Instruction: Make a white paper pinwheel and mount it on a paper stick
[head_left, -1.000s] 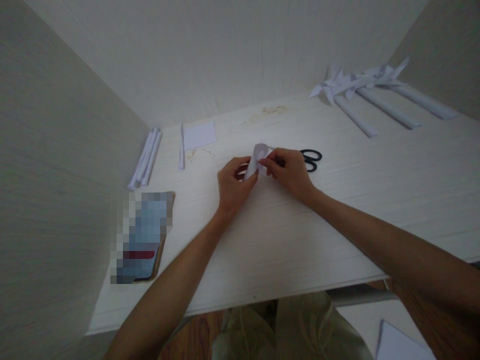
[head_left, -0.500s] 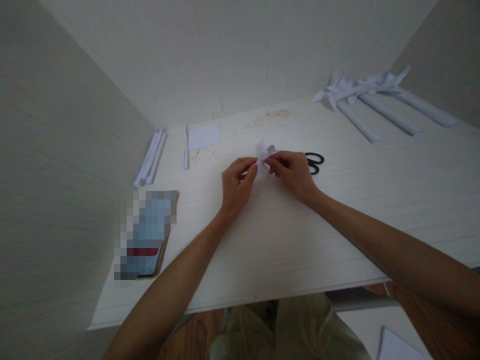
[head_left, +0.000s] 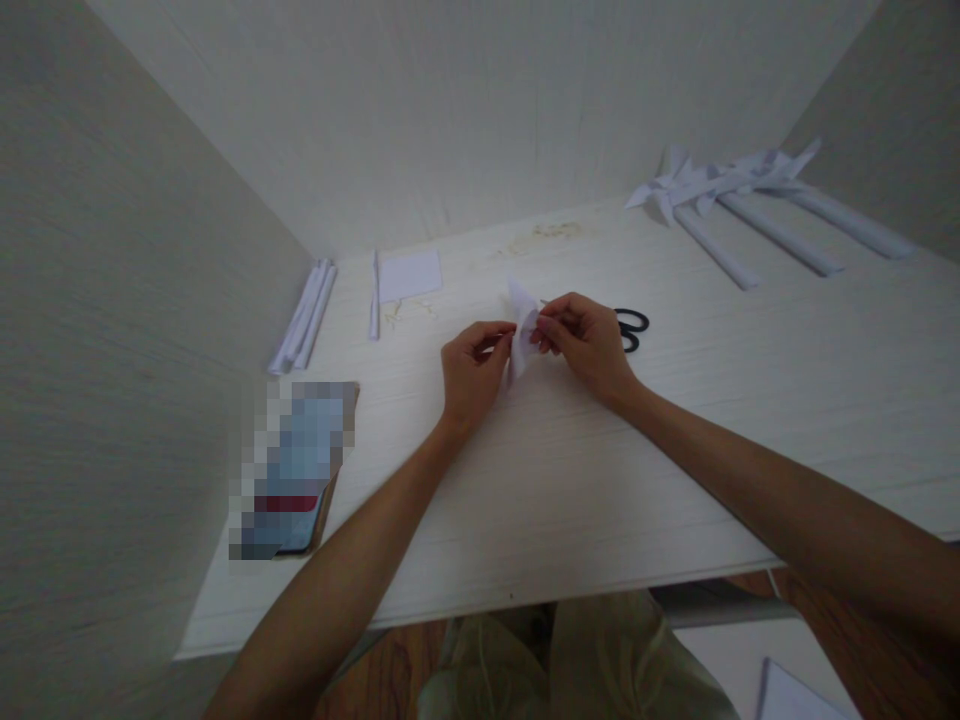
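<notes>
Folded paper point(head_left: 521, 325) — pinched between left hand point(head_left: 470, 372) and right hand point(head_left: 589, 342).

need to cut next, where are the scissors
In the head view the black scissors lie flat on the white table, just behind the right hand, partly hidden by it.

No text, label, brand, number or sign can be read here. The phone point(head_left: 294, 470) at 8 o'clock on the table point(head_left: 570, 480) has its screen blurred into blocks, so nothing can be read on it. The small paper sheet point(head_left: 409, 273) at 11 o'clock is blank white.
</notes>
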